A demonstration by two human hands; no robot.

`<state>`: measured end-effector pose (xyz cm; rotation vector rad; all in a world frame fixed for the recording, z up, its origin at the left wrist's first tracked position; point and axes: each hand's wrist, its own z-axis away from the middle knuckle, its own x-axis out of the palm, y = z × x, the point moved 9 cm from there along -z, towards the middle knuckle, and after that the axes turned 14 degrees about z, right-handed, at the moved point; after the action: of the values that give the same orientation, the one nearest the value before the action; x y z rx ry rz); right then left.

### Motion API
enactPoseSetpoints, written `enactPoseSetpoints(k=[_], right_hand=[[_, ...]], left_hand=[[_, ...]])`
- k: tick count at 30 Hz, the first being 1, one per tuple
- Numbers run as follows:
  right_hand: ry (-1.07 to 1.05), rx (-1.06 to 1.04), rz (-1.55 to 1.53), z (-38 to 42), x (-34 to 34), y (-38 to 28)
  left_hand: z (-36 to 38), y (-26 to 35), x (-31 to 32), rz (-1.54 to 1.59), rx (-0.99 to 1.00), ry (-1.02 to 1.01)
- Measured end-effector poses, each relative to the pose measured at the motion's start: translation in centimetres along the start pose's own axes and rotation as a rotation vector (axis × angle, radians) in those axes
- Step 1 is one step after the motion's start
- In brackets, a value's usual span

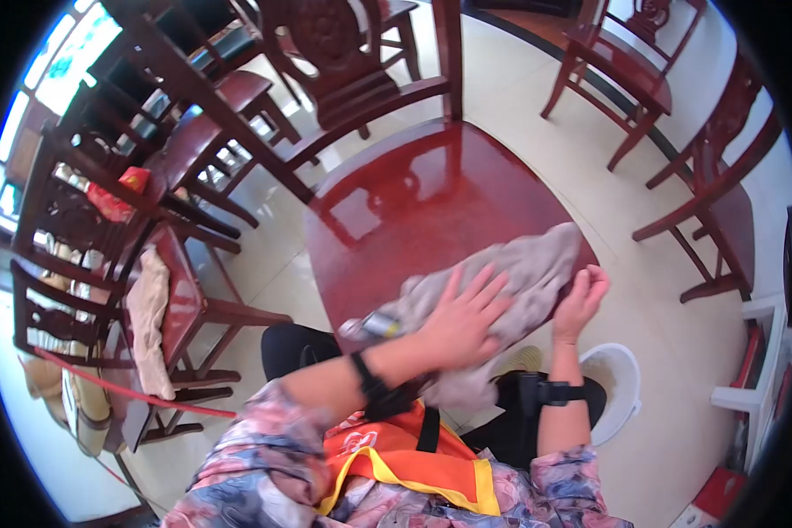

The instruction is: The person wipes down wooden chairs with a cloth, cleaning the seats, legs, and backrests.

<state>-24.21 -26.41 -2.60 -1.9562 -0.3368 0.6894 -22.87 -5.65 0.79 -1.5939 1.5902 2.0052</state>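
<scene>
A crumpled grey-brown cloth (pixel 532 264) lies across the near part of a glossy dark red wooden chair seat (pixel 431 207), one end hanging over the front edge. My left hand (pixel 468 321) rests flat on the cloth with its fingers spread. At the seat's right edge, beside the cloth, my right hand (pixel 581 304) is raised with loosely bent fingers and nothing visible in them. Left of the cloth lies a small container (pixel 380 325) with a grey and yellow band and a clear end.
A white bucket (pixel 623 387) stands on the floor to the right of my legs. Another chair at left holds a beige cloth (pixel 150 317), with a red cord (pixel 132 389) in front. More wooden chairs (pixel 620 66) stand around on pale tiles. A white rack (pixel 752 378) is far right.
</scene>
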Motion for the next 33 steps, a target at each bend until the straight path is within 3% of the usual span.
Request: enactPoseSetpoints(k=[2, 4, 8, 10, 11, 13, 16, 20, 24, 29, 31, 33], right_hand=[[-0.040, 0.072, -0.015, -0.6, 0.4, 0.4], [-0.019, -0.298, 0.523, -0.1, 0.8, -3.0], [-0.064, -0.348, 0.611, -0.7, 1.4, -3.7], [-0.077, -0.351, 0.658, -0.6, 1.6, -3.5], [-0.073, -0.355, 0.694, -0.9, 1.6, -3.3], [-0.054, -0.383, 0.693, -0.6, 1.6, -3.3], [-0.008, -0.336, 0.672, -0.6, 1.4, -3.2], [0.005, -0.346, 0.648, -0.5, 1.4, -3.1], [0.017, -0.302, 0.661, -0.2, 1.3, -2.6], [-0.111, -0.194, 0.438, -1.1, 0.1, -1.9], [-0.164, 0.163, -0.007, -0.2, -2.5, -1.3], [-0.172, -0.460, 0.324, 3.3, -3.1, -11.1]], left_hand=[[6.1, -2.5, -2.2, 0.003, -0.154, 0.027], [8.9, -7.5, -5.7, -0.083, -0.281, 0.155], [7.8, -20.4, -14.1, -0.248, -0.572, 0.605], [6.2, -21.8, -16.8, -0.263, -0.775, 0.646], [5.7, -22.2, -16.3, -0.248, -0.768, 0.637], [7.6, -22.0, -16.0, -0.282, -0.766, 0.760], [13.0, -18.7, -12.7, -0.135, -0.562, 0.758], [16.8, -7.3, -5.2, -0.098, -0.458, 0.561], [9.9, -0.1, -0.2, -0.067, -0.335, 0.266], [-2.6, 2.5, 1.9, 0.085, -0.022, 0.278], [-5.3, 0.9, 2.0, 0.379, -0.241, 0.287], [-4.4, -0.2, 0.4, 1.091, -0.266, 0.209]])
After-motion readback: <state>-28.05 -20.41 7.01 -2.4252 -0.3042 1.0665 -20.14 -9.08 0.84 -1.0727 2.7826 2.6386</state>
